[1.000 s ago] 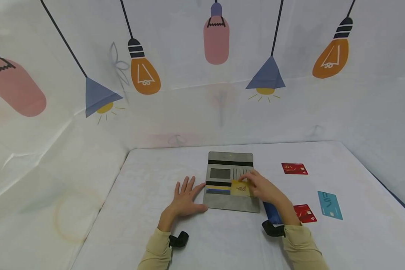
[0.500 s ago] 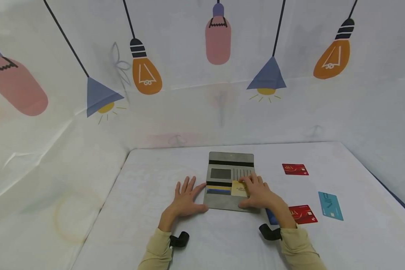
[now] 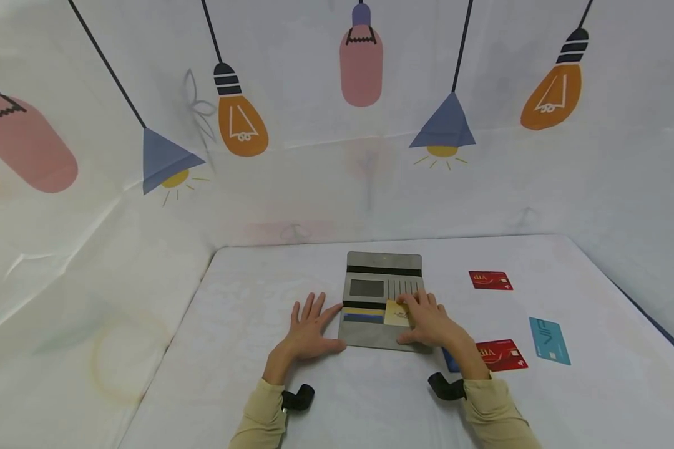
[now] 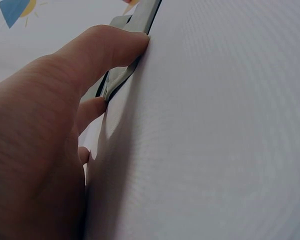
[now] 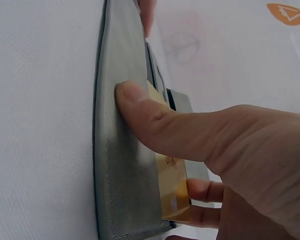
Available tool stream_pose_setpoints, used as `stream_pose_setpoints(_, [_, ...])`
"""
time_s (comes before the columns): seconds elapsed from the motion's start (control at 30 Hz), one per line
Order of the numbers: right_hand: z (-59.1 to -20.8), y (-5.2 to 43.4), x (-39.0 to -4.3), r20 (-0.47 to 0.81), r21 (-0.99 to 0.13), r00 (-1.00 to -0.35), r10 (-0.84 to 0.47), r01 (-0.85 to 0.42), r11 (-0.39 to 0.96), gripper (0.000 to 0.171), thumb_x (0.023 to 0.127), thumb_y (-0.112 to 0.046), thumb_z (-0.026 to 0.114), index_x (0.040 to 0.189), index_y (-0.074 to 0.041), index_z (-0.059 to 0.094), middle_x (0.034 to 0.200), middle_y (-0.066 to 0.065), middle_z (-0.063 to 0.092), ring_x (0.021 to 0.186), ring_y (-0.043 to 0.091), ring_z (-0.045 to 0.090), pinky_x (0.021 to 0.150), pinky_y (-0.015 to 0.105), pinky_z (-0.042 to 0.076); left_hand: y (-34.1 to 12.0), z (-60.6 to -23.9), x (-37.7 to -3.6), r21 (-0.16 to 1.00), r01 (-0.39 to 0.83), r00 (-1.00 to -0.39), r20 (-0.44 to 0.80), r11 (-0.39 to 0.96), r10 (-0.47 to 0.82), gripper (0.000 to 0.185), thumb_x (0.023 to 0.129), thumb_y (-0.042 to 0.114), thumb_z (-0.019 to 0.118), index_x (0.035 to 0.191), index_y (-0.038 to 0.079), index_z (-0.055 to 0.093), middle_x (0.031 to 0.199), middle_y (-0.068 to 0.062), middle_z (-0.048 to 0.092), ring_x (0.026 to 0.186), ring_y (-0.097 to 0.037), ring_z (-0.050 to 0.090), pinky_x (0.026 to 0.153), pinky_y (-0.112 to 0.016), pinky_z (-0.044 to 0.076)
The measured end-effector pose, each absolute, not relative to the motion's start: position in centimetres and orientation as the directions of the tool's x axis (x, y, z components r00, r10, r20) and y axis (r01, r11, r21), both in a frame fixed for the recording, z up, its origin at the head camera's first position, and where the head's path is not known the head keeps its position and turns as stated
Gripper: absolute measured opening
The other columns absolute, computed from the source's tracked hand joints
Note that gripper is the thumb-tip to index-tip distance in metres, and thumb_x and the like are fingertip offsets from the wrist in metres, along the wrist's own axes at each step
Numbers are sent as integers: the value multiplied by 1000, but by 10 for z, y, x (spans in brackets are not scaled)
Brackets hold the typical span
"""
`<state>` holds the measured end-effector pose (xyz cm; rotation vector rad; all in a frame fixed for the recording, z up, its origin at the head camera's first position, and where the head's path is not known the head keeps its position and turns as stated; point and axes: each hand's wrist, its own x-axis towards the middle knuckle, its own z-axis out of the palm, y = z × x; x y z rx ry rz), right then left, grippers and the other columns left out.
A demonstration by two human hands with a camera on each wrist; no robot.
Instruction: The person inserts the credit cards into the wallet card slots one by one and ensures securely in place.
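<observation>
A grey wallet (image 3: 365, 337) lies unfolded on the white table. In its lower half, a gold card (image 3: 394, 313) pokes out of a pocket on the right, beside the yellow and blue edges of other cards (image 3: 364, 315). My right hand (image 3: 431, 325) is over the wallet's right side. In the right wrist view its thumb (image 5: 135, 92) presses on the grey pocket flap while bent fingers (image 5: 205, 191) lie against the card's outer edge. My left hand (image 3: 309, 337) spreads its fingers at the wallet's left side, thumb and index finger touching that edge.
To the right lie a far red VIP card (image 3: 490, 280), a teal VIP card (image 3: 549, 340) and a near red VIP card (image 3: 502, 355). A blue card (image 3: 452, 362) is partly hidden under the right wrist. White sheeting with printed lamps (image 3: 442, 125) hangs behind.
My right hand has gone from pinching the gold card near its top to a wider hold, thumb lowered onto the wallet's flap. Less of the card's right part shows. The left hand stays put.
</observation>
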<state>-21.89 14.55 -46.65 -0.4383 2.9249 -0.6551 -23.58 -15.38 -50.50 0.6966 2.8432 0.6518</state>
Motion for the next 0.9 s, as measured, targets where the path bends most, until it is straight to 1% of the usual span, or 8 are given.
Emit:
stream_pose_setpoints(0.2, [-466, 145, -220, -33, -429, -946, -324, -279, 859, 78, 72, -36, 89, 135, -13, 50, 116, 16, 44, 105, 35, 41, 85, 55, 38, -156, -506, -236, 444, 407, -882, -35, 798, 469, 81, 83, 56, 66, 152, 23, 40, 164, -18, 14, 152, -40, 0, 115, -64, -2])
stream_pose_setpoints(0.3, [-466, 147, -221, -19, -440, -943, -331, -290, 850, 76, 72, -32, 88, 136, -14, 50, 116, 17, 44, 103, 35, 40, 83, 53, 36, -155, -505, -236, 444, 411, -881, -33, 796, 473, 81, 83, 56, 66, 152, 22, 39, 164, -18, 14, 151, -40, 1, 115, -65, -2])
stream_pose_setpoints(0.4, [-468, 150, -223, 10, -453, -944, -329, -297, 841, 64, 78, -23, 84, 133, -16, 53, 116, 16, 45, 102, 33, 40, 81, 51, 35, -155, -505, -236, 444, 416, -878, -32, 794, 478, 81, 83, 55, 66, 152, 22, 39, 164, -19, 14, 151, -40, 1, 115, -65, -1])
stream_pose_setpoints(0.5, [-469, 153, -226, 47, -457, -942, -332, -316, 831, 48, 87, -12, 75, 130, -19, 56, 111, 12, 46, 100, 30, 41, 79, 48, 35, -155, -504, -236, 452, 418, -876, -32, 789, 482, 81, 84, 55, 66, 152, 21, 39, 164, -19, 14, 151, -41, 1, 115, -65, -1])
stream_pose_setpoints(0.57, [-470, 155, -227, 70, -459, -938, -340, -333, 824, 42, 90, -6, 68, 128, -19, 57, 106, 9, 47, 98, 28, 41, 77, 44, 35, -154, -503, -235, 456, 413, -876, -37, 789, 480, 81, 84, 55, 66, 153, 21, 39, 164, -19, 14, 151, -41, 1, 115, -65, -2])
stream_pose_setpoints(0.7, [-470, 156, -229, 109, -458, -928, -356, -365, 811, 40, 91, -3, 67, 126, -19, 58, 100, 6, 47, 92, 26, 41, 73, 39, 32, -153, -501, -235, 463, 406, -879, -38, 788, 475, 81, 84, 55, 66, 153, 22, 39, 164, -19, 13, 151, -40, 0, 115, -65, -3])
stream_pose_setpoints(0.8, [-470, 154, -228, 120, -444, -925, -360, -374, 814, 40, 90, -2, 67, 125, -19, 59, 100, 7, 47, 92, 26, 41, 72, 40, 34, -153, -501, -235, 465, 403, -880, -39, 788, 473, 81, 83, 54, 67, 153, 22, 39, 164, -19, 13, 151, -41, 0, 115, -65, -3])
stream_pose_setpoints(0.9, [-470, 152, -227, 106, -423, -926, -362, -371, 826, 40, 90, -3, 66, 126, -18, 58, 101, 9, 48, 92, 27, 43, 73, 42, 38, -154, -501, -234, 466, 402, -880, -40, 789, 473, 81, 84, 54, 67, 152, 21, 40, 164, -19, 13, 151, -41, 0, 115, -65, -2])
